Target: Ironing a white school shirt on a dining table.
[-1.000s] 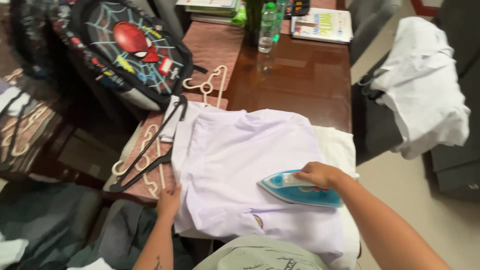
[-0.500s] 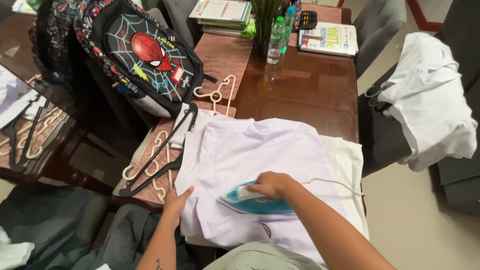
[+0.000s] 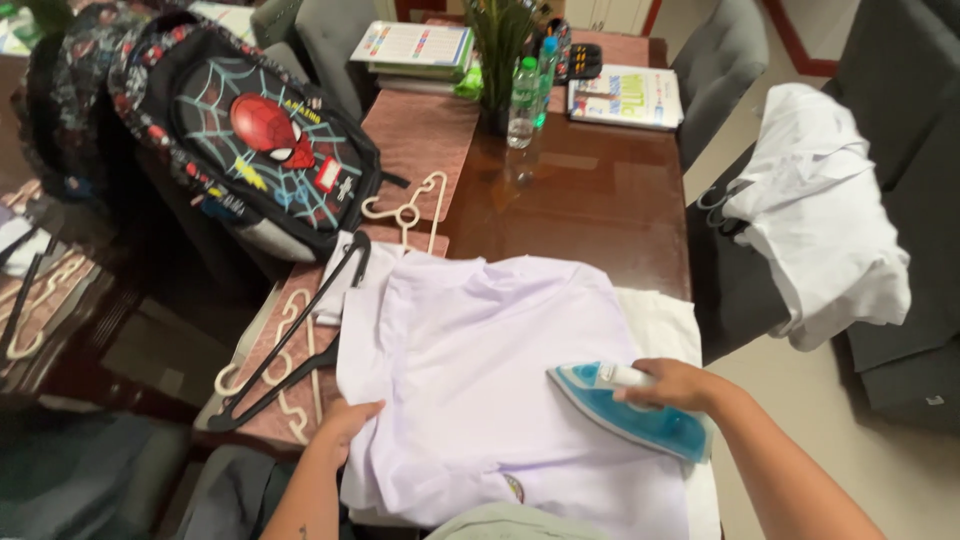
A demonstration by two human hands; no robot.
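Iron: blue and white iron (image 3: 632, 414) lies flat on the right part of the white shirt (image 3: 490, 370), pointed tip toward the left; sole down on the cloth

Right hand: right hand (image 3: 672, 385) clenched around the iron's white handle, fingers wrapped over the top; forearm enters from the lower right

Left hand: left hand (image 3: 345, 423) rests on the shirt's near-left edge, fingers curled over the hem, pinching the cloth; well apart from the iron

Shirt: spread flat over a paler white cloth (image 3: 668, 320) at the near end of the brown table (image 3: 590, 200); a small round badge (image 3: 513, 488) shows near the bottom hem; cloth looks smooth in the middle

Hangers: black hanger (image 3: 290, 340) lies slantwise just left of the shirt, its hook touching the collar area; cream hangers (image 3: 405, 210) lie under and beyond it, on a reddish table runner (image 3: 425, 120)

Backpack: dark backpack (image 3: 260, 140) with web pattern and red mask stands on the table's left side, near the hangers

Far end: clear bottles (image 3: 522, 90), a green plant (image 3: 495, 40), stacked books (image 3: 412, 50) and one book (image 3: 625, 97) lying alone

Right side: white garment (image 3: 820, 215) draped over a dark chair (image 3: 900, 150), apart from the table
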